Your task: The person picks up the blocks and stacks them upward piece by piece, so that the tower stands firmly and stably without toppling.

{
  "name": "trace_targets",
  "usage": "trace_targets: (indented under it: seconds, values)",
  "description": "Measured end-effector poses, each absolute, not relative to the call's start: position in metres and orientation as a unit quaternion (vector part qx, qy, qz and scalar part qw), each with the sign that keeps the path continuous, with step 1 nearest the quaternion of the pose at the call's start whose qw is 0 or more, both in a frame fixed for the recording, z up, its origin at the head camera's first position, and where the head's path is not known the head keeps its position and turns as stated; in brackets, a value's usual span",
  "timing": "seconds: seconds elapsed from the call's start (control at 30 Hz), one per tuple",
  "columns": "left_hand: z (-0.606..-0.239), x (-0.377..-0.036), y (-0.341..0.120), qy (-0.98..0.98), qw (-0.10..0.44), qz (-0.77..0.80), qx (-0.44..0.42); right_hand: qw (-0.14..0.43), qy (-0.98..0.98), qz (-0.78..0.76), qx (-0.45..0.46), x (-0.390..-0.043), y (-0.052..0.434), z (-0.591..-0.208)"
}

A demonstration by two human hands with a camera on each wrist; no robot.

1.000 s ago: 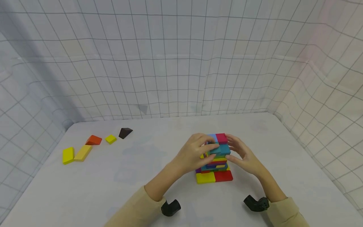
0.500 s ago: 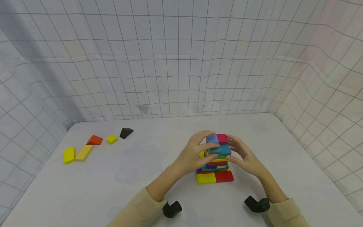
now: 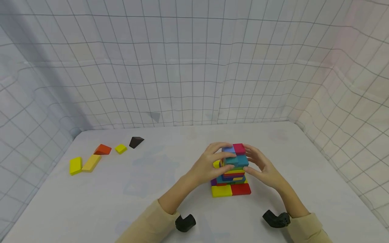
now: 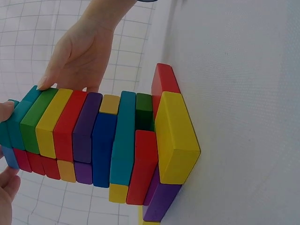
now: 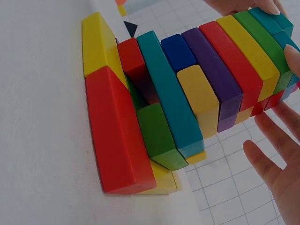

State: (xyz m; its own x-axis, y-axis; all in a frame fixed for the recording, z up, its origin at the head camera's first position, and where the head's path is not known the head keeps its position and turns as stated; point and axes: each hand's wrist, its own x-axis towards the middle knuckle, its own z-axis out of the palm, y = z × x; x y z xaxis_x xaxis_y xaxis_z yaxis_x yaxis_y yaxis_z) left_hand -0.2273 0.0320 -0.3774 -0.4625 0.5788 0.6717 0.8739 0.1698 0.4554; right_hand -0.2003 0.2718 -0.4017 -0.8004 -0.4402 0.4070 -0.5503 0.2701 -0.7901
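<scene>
A tower of coloured blocks (image 3: 231,175) stands on the white table on a yellow (image 3: 221,191) and a red base block (image 3: 240,189). At its top lie a blue block (image 3: 228,149), a magenta block (image 3: 239,148) and a teal block (image 3: 237,160). My left hand (image 3: 209,163) curls round the tower's top from the left, thumb on the teal block's front and index finger arched behind the blue block. My right hand (image 3: 261,167) is at the right side with fairly straight fingers, and a fingertip touches the teal layer (image 4: 33,96). The right wrist view shows the tower (image 5: 187,98) from low down.
Loose blocks lie at the far left: a yellow block (image 3: 75,165), a yellow plank (image 3: 91,162), an orange wedge (image 3: 102,149), a small yellow square (image 3: 121,148) and a dark brown wedge (image 3: 135,141). Grid-patterned cloth walls surround the table.
My left fingers have lifted off the blue block and now arch behind it. The right hand and the tower stay almost still.
</scene>
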Motion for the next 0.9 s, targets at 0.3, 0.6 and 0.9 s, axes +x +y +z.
trace_targets:
  seconds: [0.3,0.6,0.9]
  values:
    - [-0.378,-0.236,0.006,-0.755,0.125,-0.482,-0.427,0.059,-0.796,0.518,0.308,-0.199,0.272,-0.402]
    - [-0.415,-0.293,-0.13,-0.824,0.21,-0.472,-0.231,0.067,-0.793,0.525,0.302,-0.197,0.27,-0.402]
    - [-0.446,-0.298,-0.231,-0.917,0.127,-0.368,-0.087,0.062,-0.794,0.528,0.296,-0.197,0.271,-0.404]
